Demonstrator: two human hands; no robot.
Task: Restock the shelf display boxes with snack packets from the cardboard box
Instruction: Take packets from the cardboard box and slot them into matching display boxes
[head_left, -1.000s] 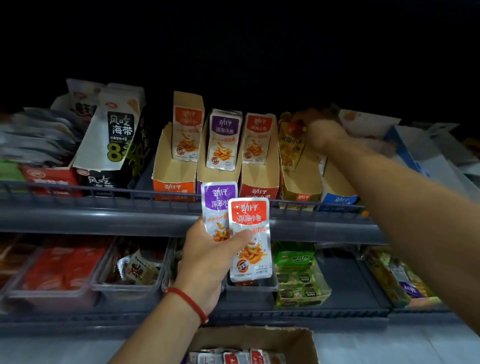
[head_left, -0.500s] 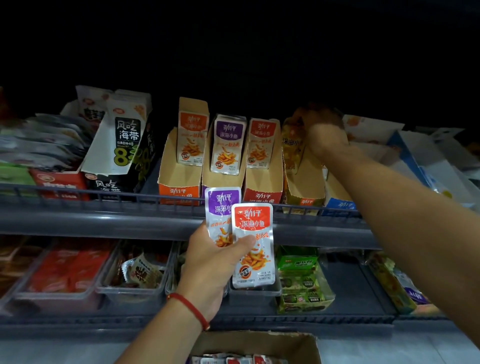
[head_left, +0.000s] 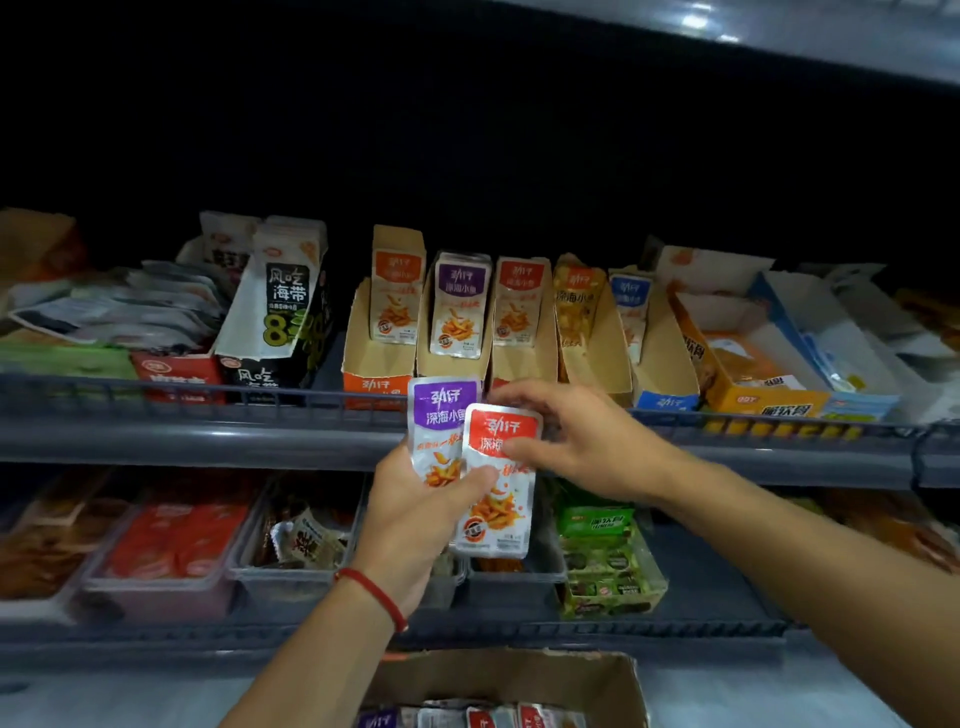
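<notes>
Brown cardboard forms the cardboard box (head_left: 509, 680) at the bottom centre of the frame, open at the top, with purple and red snack packets lying in a row inside. Just above it, in the middle of the frame, the left hand (head_left: 415, 514), a red string around its wrist, grips two packets fanned upright: a purple packet (head_left: 434, 423) behind and to the left, and a red packet (head_left: 498, 493) overlapping it in front, the thumb pressed across the red one's face. The right hand (head_left: 576, 441) reaches in from the lower right and pinches the upper part of the red packet, thumb on its front and fingers curled behind its top edge. Behind the hands, the lower shelf holds clear trays and a green box (head_left: 605, 561). Farther back, on the upper shelf, stand five narrow display boxes (head_left: 376, 364) side by side, orange, purple, red, yellow and blue, each with packets standing upright at its back. A black-and-white seaweed pack (head_left: 283, 301) leans at the upper left.
</notes>
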